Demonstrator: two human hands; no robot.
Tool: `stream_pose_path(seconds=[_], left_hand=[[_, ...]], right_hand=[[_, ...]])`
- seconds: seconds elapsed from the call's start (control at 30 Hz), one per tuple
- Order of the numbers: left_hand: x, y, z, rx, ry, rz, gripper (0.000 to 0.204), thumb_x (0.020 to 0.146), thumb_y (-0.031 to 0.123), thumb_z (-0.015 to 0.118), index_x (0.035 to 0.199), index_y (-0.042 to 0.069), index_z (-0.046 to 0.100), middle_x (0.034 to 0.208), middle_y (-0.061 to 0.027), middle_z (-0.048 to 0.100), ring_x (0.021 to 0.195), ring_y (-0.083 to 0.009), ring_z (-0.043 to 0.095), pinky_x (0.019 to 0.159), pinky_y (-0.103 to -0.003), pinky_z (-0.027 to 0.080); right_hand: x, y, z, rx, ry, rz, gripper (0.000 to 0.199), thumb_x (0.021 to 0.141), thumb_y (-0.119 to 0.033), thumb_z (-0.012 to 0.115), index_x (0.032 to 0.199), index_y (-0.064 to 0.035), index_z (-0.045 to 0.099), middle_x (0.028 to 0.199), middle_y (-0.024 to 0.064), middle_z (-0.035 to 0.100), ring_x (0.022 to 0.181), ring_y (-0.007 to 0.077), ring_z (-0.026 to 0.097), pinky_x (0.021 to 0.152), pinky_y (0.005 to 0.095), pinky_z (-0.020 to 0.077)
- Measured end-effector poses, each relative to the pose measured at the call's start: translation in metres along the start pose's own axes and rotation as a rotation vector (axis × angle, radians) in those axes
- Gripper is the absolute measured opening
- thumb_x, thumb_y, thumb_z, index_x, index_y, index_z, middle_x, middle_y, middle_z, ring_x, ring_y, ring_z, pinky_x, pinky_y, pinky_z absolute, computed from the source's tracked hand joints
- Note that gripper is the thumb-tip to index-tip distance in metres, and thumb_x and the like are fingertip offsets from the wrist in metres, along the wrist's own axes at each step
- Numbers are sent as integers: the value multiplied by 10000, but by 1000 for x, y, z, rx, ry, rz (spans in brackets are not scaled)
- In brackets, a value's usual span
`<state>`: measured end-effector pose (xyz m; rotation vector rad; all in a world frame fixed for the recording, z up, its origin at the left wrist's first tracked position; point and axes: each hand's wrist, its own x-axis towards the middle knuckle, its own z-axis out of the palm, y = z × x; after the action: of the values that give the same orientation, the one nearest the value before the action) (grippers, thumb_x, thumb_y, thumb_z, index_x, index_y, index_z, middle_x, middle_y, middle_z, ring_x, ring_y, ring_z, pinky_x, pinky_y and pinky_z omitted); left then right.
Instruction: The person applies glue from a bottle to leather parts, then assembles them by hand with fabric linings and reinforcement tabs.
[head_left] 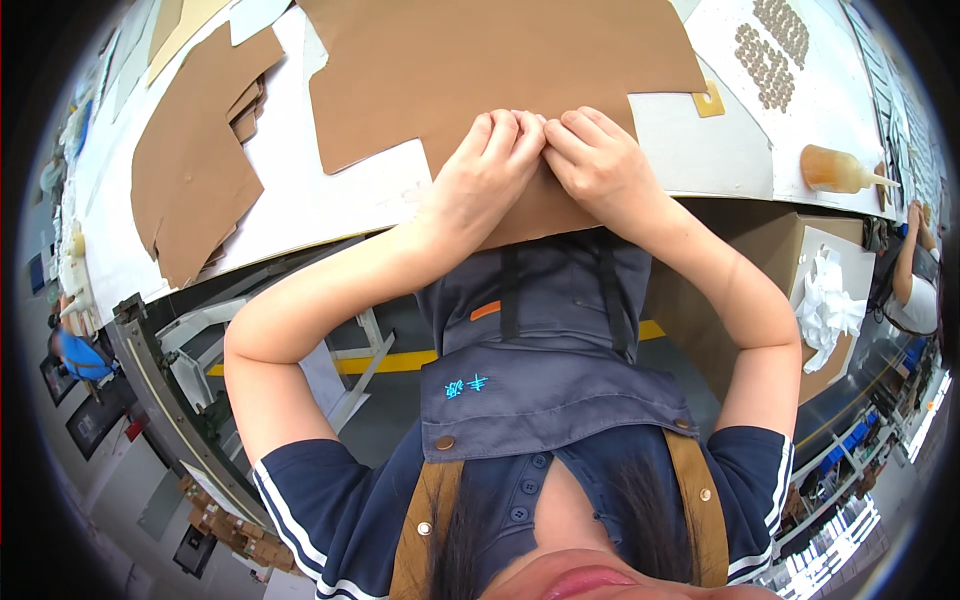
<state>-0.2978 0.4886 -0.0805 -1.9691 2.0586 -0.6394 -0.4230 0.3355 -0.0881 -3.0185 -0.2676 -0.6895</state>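
Observation:
A large brown cardboard sheet (480, 60) lies on the white worktable (330, 200), its near part hanging over the table's front edge. My left hand (485, 165) and my right hand (600, 160) press down on that near part side by side, fingers curled and fingertips almost touching at the middle. Both hands rest on the sheet's surface. Whether anything small is pinched under the fingertips is hidden.
More brown cardboard cut-outs (190, 170) lie at the table's left. A glue bottle (838, 170) lies at the right edge, with rows of small round pieces (770, 50) behind it. An open carton with white wrapping (825, 300) stands below right, beside another person (915, 280).

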Motion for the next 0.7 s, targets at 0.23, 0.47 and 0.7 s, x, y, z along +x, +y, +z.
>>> stream_pose_path(seconds=[0.23,0.47,0.7], left_hand=[[-13,-7,10,-385,117,-137,494,801,111,586,1270,-42,593,1287,-109,541,1198,-260,529,1028,-366,459],[-12,-12,6,-479,88,-89,513,821,88,569,1319,-39,563,1295,-116,552,1222,-278,524,1041,-385,456],[-16,-10,-1,-394,83,-107,502,827,92,571,1313,-34,575,1310,-137,558,1236,-278,527,1067,-400,432]], right_hand=[[-3,12,2,112,57,69,273,725,-37,658,987,40,674,887,73,583,873,209,601,850,344,526],[10,12,0,18,-36,-114,233,733,-13,633,961,22,659,903,80,591,913,240,595,863,348,517],[2,31,0,301,15,15,238,731,16,643,968,5,664,953,78,606,951,273,596,901,369,503]])
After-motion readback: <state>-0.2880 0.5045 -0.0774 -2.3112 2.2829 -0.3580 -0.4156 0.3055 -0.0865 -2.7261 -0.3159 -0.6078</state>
